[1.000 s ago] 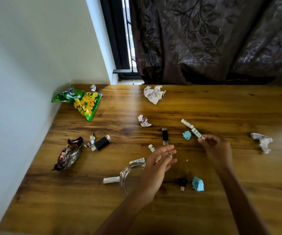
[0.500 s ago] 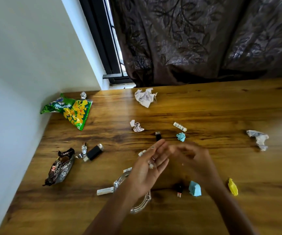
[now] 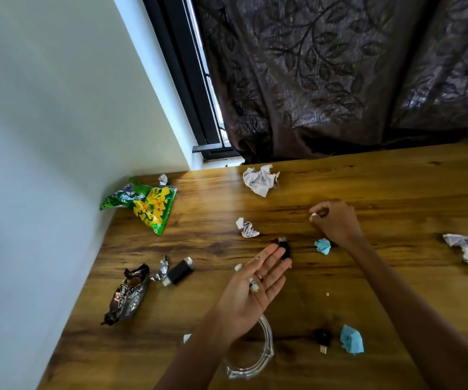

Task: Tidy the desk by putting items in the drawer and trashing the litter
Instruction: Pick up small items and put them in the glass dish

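Head view: the flat, palm-up left hand (image 3: 251, 288) carries small white cylinders (image 3: 253, 285); right-hand fingers (image 3: 316, 216) pinch another. Clear glass dish (image 3: 266, 344), contents hidden. On the wooden counter (image 3: 382, 277): three white paper wads (image 3: 259, 180), two blue.

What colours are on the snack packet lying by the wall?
The snack packet is green with yellow flowers and some white lettering, seen in the head view.
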